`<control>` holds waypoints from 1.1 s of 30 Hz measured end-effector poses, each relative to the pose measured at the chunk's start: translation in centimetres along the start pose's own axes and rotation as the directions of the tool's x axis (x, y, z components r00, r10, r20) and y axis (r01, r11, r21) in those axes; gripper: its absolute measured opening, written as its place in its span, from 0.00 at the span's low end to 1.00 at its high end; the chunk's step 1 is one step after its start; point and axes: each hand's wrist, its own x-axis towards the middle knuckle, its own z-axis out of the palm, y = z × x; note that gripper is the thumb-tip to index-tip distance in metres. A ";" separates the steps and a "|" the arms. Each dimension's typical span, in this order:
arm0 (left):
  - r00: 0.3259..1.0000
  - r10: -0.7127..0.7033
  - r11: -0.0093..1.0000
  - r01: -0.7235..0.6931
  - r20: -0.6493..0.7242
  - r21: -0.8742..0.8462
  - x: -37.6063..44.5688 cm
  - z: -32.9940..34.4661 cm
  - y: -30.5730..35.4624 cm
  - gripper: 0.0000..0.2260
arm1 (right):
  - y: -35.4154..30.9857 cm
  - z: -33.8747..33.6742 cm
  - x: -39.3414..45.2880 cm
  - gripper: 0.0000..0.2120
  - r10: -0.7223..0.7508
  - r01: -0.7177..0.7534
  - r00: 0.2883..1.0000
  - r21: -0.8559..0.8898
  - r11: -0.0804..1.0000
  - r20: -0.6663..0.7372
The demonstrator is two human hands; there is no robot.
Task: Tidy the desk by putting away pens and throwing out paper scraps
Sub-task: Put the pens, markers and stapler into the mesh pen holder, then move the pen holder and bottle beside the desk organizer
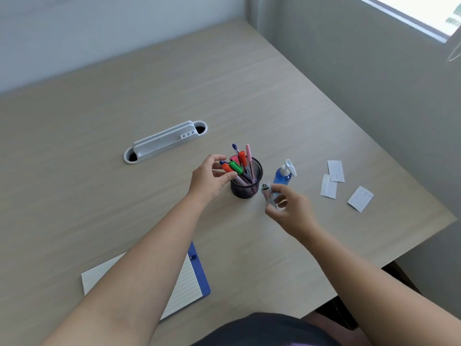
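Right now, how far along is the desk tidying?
Mostly done with pens: several stand in the mesh cup, steadied by the left hand. The right hand holds a small blurred item beside it. Left: three paper scraps on the desk.

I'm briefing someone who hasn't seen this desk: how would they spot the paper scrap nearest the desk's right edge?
Start at the black mesh pen cup in the middle of the desk, then go right past the blue pump bottle to three white paper slips. Two overlap; the wanted scrap lies alone, farthest right and closest to the person, turned diagonally.
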 end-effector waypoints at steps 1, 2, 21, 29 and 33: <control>1.000 -0.003 1.000 0.004 0.008 -0.010 0.0 0.0 -0.2 0.21 | -0.6 -0.3 0.2 0.12 -0.008 0.009 1.000 0.093 0.996 -0.013; 1.000 -0.009 1.000 0.009 0.017 -0.022 0.0 0.1 -0.4 0.21 | -1.4 -0.7 0.5 0.11 -0.021 0.025 0.999 0.165 0.986 -0.026; 0.936 -0.333 0.882 0.352 0.114 -0.312 -0.4 0.9 0.1 0.15 | -1.7 0.9 3.2 0.25 -0.043 0.047 0.997 -0.060 0.997 0.063; 0.926 -0.369 0.854 0.370 0.076 -0.366 -1.4 -0.8 -0.8 0.16 | -3.7 2.3 4.0 0.27 0.169 -0.185 0.968 0.075 0.980 0.184; 0.925 -0.376 0.843 0.368 0.061 -0.391 -2.1 -1.9 -1.6 0.17 | -4.0 3.5 4.2 0.25 0.214 -0.280 0.942 0.253 0.926 0.259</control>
